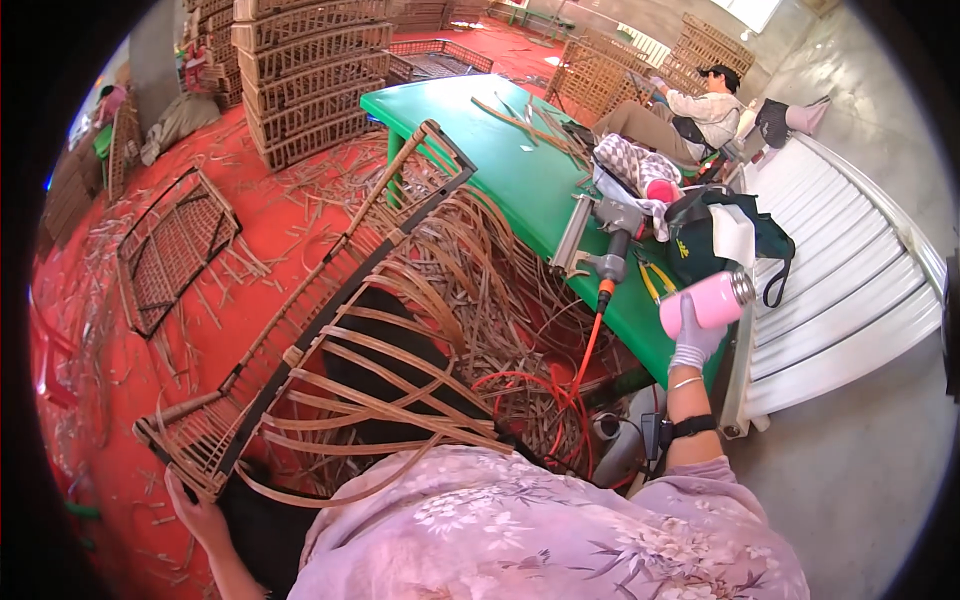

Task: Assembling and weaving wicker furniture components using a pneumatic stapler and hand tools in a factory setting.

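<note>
My right hand, in a thin pale glove, is closed around a pink bottle with a bare metal neck or cap at its right end. The bottle lies tilted at the table's near right corner; whether it touches the tabletop I cannot tell. Down at the lower left, my bare left hand grips the near corner of a brown slatted frame. Long curved strips fan out from the frame toward my lap. Part of my left fingers is hidden behind the corner.
On the green table lie a nail gun with a red hose, yellow pliers and a dark bag. Strip offcuts cover the red floor. Stacked crates stand behind; a seated person works at the far right.
</note>
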Available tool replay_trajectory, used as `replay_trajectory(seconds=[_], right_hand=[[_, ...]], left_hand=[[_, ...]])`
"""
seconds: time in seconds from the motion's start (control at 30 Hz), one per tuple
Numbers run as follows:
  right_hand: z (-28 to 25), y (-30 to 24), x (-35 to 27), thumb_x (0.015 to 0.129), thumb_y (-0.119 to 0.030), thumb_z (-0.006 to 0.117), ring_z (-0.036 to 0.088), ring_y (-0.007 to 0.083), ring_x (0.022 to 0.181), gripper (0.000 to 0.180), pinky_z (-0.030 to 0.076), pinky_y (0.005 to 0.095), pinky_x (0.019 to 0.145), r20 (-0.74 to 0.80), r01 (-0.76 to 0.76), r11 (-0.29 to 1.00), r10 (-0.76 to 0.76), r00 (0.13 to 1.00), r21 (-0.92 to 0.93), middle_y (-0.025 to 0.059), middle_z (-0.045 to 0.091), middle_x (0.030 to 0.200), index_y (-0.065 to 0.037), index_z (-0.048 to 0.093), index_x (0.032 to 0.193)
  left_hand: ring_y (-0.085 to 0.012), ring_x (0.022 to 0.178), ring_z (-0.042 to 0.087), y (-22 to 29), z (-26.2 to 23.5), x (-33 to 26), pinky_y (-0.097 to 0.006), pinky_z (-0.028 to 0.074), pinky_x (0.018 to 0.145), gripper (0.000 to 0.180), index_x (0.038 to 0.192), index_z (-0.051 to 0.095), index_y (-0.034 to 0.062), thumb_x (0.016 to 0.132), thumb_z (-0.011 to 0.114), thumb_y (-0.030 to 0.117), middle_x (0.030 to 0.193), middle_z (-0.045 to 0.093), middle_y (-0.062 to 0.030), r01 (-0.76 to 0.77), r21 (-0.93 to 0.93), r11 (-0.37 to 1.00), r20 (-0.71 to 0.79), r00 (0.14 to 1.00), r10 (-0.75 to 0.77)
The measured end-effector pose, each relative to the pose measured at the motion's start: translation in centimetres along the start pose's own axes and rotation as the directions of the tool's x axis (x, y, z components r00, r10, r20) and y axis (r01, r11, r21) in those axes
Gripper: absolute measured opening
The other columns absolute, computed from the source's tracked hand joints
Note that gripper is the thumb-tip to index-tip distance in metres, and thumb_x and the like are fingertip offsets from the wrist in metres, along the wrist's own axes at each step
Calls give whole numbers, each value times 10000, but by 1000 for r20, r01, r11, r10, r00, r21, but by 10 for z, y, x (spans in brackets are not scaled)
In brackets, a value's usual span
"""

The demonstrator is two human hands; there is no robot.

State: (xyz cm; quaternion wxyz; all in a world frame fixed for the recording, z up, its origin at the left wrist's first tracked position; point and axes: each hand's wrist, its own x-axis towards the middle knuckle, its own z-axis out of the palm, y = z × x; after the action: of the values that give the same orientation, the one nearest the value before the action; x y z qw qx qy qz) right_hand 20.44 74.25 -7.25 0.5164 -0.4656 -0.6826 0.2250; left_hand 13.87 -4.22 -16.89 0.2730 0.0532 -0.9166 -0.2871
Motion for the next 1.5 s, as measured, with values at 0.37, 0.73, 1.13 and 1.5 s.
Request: replay_trajectory(seconds=[0.37,0.73,1.13,1.5], right_hand=[[14,59,30,581,-503,847,607,357,1083,936,491,440,958,-202,-165,940,106,974,-299,219,587,1206,10,480,1272],[3,153,71,680,-437,828,655,342,956,650,533,413,871,59,17,919,7,998,-393,230,673,1078,82,669,1038],[39,29,-66,877,-265,684,576,247,994,387,458,354,908,338,315,948,-310,888,42,169,607,1075,39,577,1092],[35,-298,-259,763,-208,772,630,289,914,319,488,371,836,229,299,140,-929,-291,944,128,663,988,-14,657,988]], left_hand=[[-268,962,563,51,-9,4,-337,429,864,302,1120,588,-32,959,572,223,1036,596,-143,4,-137,991,-46,999,-10],[-334,1131,564,63,-8,6,-393,422,977,348,1180,548,-20,872,603,132,1181,603,-182,-33,19,999,-31,999,33],[-253,991,620,76,-21,10,-341,475,884,259,1134,569,-2,893,599,88,1145,616,-133,-16,-199,980,-110,994,-6],[-320,1167,542,107,-58,-20,-408,398,1014,308,1146,582,-6,856,630,86,1260,565,-164,-144,-155,977,-102,986,130]])
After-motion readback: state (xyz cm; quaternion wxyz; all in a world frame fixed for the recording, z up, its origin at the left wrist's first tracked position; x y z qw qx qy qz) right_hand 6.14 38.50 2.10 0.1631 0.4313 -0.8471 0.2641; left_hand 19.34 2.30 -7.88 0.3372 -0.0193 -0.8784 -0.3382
